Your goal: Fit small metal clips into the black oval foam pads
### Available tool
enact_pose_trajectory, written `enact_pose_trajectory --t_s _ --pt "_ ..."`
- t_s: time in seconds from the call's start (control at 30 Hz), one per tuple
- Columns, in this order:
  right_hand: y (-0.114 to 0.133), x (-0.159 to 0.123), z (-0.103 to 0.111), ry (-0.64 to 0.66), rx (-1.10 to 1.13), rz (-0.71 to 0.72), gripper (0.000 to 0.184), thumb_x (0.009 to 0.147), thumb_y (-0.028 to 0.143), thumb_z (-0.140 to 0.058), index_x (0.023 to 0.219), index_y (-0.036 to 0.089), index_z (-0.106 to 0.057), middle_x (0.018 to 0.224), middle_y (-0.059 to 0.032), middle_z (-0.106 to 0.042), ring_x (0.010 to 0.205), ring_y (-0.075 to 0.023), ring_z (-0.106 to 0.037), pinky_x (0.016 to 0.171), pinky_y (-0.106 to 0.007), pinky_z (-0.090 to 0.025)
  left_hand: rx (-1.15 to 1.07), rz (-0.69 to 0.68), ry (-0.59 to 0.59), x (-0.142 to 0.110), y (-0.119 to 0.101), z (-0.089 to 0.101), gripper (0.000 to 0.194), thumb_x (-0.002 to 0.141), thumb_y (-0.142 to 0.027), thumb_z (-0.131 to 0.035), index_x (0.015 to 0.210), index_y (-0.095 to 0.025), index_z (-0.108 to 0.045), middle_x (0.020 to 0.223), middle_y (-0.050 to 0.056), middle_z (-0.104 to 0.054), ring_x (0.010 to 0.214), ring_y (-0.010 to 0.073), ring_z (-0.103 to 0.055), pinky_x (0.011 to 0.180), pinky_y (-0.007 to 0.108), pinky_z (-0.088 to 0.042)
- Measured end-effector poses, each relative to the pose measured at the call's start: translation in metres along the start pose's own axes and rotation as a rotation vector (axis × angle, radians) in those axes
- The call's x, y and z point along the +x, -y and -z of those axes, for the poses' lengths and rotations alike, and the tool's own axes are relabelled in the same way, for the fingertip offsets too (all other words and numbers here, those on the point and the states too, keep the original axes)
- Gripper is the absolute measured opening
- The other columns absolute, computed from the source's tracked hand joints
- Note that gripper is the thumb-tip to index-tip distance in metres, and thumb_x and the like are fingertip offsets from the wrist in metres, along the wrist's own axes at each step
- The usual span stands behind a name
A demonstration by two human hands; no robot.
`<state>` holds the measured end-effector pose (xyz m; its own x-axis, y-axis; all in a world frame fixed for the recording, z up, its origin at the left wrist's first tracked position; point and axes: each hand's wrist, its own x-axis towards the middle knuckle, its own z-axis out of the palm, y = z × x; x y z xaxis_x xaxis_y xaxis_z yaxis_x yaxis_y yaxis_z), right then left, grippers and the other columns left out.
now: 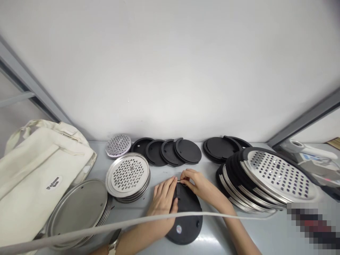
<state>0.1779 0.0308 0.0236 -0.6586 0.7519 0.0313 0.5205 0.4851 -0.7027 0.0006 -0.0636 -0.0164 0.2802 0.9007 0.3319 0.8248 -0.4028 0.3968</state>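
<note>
A black round disc (186, 226) with a small round sticker lies on the table in front of me. My left hand (165, 198) rests along its left side, fingers stretched out and the thumb over the disc. At the disc's far edge, my right hand (195, 180) has its thumb and fingertips pinched together on a small thin metal piece (179, 182). That piece also reaches the left fingertips; its exact shape is hard to make out.
Stacks of metal plates (79, 205), perforated grater discs (130, 173) and black-rimmed graters (278, 173) flank my hands. Black discs (188, 151) line the wall. A cream bag (39, 170) stands left. A white cable (138, 220) crosses in front of my forearms.
</note>
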Motion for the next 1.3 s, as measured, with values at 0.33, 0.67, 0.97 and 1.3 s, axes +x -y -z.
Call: enact_pose_trajectory --t_s 0.33,0.67,0.97,1.3 --pt "-0.0001 -0.0012 0.0017 0.002 0.003 -0.024 0.009 0.087 0.013 -0.047 0.081 0.018 -0.052 0.082 -0.0029 -0.058 0.077 -0.0163 -0.054 0.073 -0.028 -0.043 -0.017 -0.012 0.007 -0.0013 0.0023 -0.0035 0.053 0.091 -0.014 -0.036 0.143 -0.012 -0.028 0.141 0.013 -0.042 0.130 0.0247 -0.037 0.106 0.044 -0.035" --pt "0.0031 -0.0008 0.0008 -0.004 -0.004 -0.010 0.010 0.089 0.015 -0.045 0.083 0.018 -0.053 0.085 -0.0038 -0.058 0.080 -0.0167 -0.054 0.074 -0.028 -0.043 -0.033 -0.021 0.025 0.0012 0.0002 0.0015 0.055 0.091 -0.013 -0.036 0.145 -0.018 -0.027 0.145 0.009 -0.038 0.132 0.0239 -0.035 0.106 0.042 -0.034" --pt "-0.0017 -0.0025 -0.0007 -0.019 -0.021 -0.015 0.009 0.090 0.016 -0.046 0.083 0.018 -0.053 0.084 -0.0032 -0.057 0.080 -0.0166 -0.054 0.074 -0.028 -0.043 -0.042 -0.041 0.032 0.0016 0.0011 0.0019 0.057 0.090 -0.012 -0.037 0.145 -0.017 -0.026 0.144 0.010 -0.038 0.132 0.0244 -0.034 0.106 0.044 -0.034" --pt "-0.0001 -0.0032 0.0015 -0.011 -0.017 -0.024 0.008 0.088 0.016 -0.048 0.081 0.019 -0.051 0.084 -0.0027 -0.056 0.078 -0.0163 -0.053 0.072 -0.027 -0.043 -0.060 -0.049 0.043 0.0007 0.0002 0.0023 0.053 0.090 -0.014 -0.038 0.142 -0.016 -0.031 0.140 0.011 -0.043 0.129 0.0255 -0.037 0.105 0.046 -0.034"
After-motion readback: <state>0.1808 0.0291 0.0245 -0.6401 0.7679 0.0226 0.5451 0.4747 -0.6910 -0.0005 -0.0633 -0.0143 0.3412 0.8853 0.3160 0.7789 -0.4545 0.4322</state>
